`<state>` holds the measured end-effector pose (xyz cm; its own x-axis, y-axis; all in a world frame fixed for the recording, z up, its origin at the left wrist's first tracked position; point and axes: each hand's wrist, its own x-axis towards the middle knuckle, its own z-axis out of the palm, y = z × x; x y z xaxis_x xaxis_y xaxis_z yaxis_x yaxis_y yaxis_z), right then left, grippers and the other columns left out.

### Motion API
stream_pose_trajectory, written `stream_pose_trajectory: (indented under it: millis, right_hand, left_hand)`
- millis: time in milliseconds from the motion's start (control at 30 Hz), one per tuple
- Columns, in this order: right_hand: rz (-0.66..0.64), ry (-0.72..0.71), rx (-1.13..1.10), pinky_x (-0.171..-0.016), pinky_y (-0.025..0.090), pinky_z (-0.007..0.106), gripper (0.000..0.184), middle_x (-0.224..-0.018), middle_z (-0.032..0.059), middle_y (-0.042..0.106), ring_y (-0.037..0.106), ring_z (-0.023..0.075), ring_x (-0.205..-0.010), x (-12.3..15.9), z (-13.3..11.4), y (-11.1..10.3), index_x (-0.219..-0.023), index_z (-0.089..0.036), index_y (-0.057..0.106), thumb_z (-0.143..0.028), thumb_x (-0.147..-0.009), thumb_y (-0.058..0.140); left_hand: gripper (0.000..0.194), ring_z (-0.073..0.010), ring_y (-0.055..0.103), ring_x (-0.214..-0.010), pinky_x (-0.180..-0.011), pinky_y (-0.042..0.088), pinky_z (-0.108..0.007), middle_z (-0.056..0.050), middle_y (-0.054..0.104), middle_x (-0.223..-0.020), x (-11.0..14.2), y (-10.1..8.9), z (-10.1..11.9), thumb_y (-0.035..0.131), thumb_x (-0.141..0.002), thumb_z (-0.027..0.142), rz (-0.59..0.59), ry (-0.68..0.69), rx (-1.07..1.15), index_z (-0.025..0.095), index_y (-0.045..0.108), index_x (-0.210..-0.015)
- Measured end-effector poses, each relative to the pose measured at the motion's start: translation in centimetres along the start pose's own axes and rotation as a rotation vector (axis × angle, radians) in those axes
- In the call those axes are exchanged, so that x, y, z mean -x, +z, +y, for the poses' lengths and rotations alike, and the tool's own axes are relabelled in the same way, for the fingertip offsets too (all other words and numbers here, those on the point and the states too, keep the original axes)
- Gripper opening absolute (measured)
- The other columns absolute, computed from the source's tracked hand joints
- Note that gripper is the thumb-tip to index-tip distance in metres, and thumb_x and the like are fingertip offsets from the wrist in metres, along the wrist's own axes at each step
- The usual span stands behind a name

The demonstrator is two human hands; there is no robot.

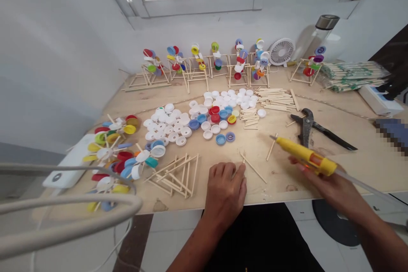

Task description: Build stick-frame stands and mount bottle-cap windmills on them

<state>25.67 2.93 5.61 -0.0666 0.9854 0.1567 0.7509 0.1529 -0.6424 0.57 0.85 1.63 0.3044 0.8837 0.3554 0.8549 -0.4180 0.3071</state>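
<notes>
My right hand [333, 185] is wrapped around a yellow hot glue gun [307, 155]. Its nozzle points left, and a translucent glue stick sticks out of the back. Near the table's front edge rests my left hand [225, 189], fingers curled, thumb and forefinger closed on a thin wooden stick [244, 157] whose end shows above them. That end meets another wooden stick [255, 169], which slants down to the right on the table. A separate short stick [271, 148] lies under the gun's nozzle. Left of my left hand are several stick triangles [178, 176].
White bottle caps [168, 123] and coloured caps [215, 117] cover the middle. Stick piles [276, 98], pliers [306, 127] and a power strip [379, 98] lie right. Cap wheels [105, 153] crowd the left. Stick stands, a fan [282, 52] and a bottle [321, 34] line the wall.
</notes>
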Motion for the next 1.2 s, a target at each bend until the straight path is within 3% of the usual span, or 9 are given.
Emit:
stream_pose_trajectory:
  millis: [100, 167, 733, 1200]
  right_hand:
    - [-0.194, -0.005, -0.025, -0.054, 0.049, 0.027, 0.019, -0.082, 0.0016, 0.068, 0.064, 0.0190, -0.071, 0.3, -1.4, 1.9, -0.088, -0.025, 0.064, -0.041, -0.085, 0.054]
    - [-0.254, -0.007, -0.034, -0.054, 0.049, 0.026, 0.020, -0.081, 0.0011, 0.067, 0.064, 0.0181, -0.070, 0.4, -1.8, 2.7, -0.087, -0.024, 0.063, -0.041, -0.086, 0.052]
    - [-0.271, -0.026, 0.025, -0.058, 0.045, 0.026, 0.022, -0.072, 0.0008, 0.060, 0.058, 0.0159, -0.066, -0.5, -3.2, 4.0, -0.075, -0.022, 0.054, -0.040, -0.086, 0.049]
    - [-0.246, -0.058, 0.062, -0.060, 0.046, 0.026, 0.023, -0.072, 0.0010, 0.061, 0.059, 0.0161, -0.067, -0.5, -2.7, 4.4, -0.075, -0.022, 0.054, -0.040, -0.088, 0.048]
  left_hand:
    - [0.027, -0.0219, 0.050, -0.084, -0.076, 0.040, -0.039, -0.007, 0.057, -0.087, 0.0, 0.0, 0.0, 0.051, -0.084, 0.019, -0.008, 0.000, -0.007, 0.018, 0.060, -0.110]
    - [0.028, -0.0222, 0.050, -0.085, -0.077, 0.040, -0.039, -0.007, 0.057, -0.088, 0.0, 0.0, -0.1, 0.051, -0.085, 0.019, -0.016, -0.004, -0.002, 0.017, 0.060, -0.111]
    - [0.028, -0.0225, 0.051, -0.085, -0.077, 0.039, -0.039, -0.007, 0.058, -0.087, 0.0, 0.0, -0.2, 0.051, -0.085, 0.020, -0.023, -0.003, -0.009, 0.017, 0.060, -0.111]
    - [0.027, -0.0223, 0.050, -0.085, -0.077, 0.039, -0.039, -0.007, 0.058, -0.088, -0.1, -0.1, -0.1, 0.050, -0.085, 0.020, -0.026, -0.008, 0.005, 0.018, 0.060, -0.111]
